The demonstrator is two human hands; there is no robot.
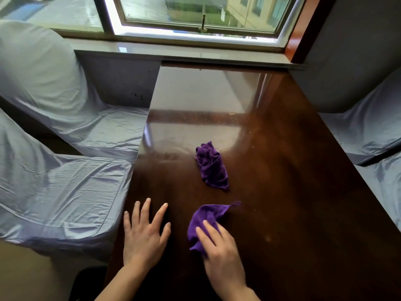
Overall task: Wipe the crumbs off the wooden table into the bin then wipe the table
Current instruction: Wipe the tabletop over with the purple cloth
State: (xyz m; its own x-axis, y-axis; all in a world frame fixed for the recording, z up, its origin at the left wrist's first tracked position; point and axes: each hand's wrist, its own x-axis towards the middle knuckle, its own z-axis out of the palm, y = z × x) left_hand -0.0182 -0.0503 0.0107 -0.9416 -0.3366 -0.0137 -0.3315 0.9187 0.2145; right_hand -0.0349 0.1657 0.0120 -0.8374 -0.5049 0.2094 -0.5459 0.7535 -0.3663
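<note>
Crumbs are basically what's left to sort out here, and honestly there aren't many to see. On the glossy dark brown wooden table (282, 181) there's one pale oval fleck (232, 113) up in the centre-right of the frame where the window glare ends, plus a few tiny light specks toward the right edge (too small to say for sure they're crumbs).

The person's right hand (219, 253), lower centre-right of the frame, is pressed down on a purple microfibre cloth (208, 218), fingers bunched over its near end and the rest of it fanning out flat on the wood toward the upper right. So it has hold of the cloth, though how tightly it's pinched can't be told from this angle. The left hand (144, 233), lower centre-left, has nothing in it: palm down, fingers spread, resting flat on the table near its left edge.

A second crumpled purple cloth (212, 166) sits loose in the middle of the frame, well apart from both hands.

No bin in view anywhere, so there's no way to tell whether any crumbs have gone in. Going by the scene, this looks like the sweeping part of the job, working the near end. The far end by the window sill (173, 53) shows that fleck, so it looks undone, and the final proper wipe likely comes after. Grey fabric-covered chairs (65, 181) sit along both sides.
</note>
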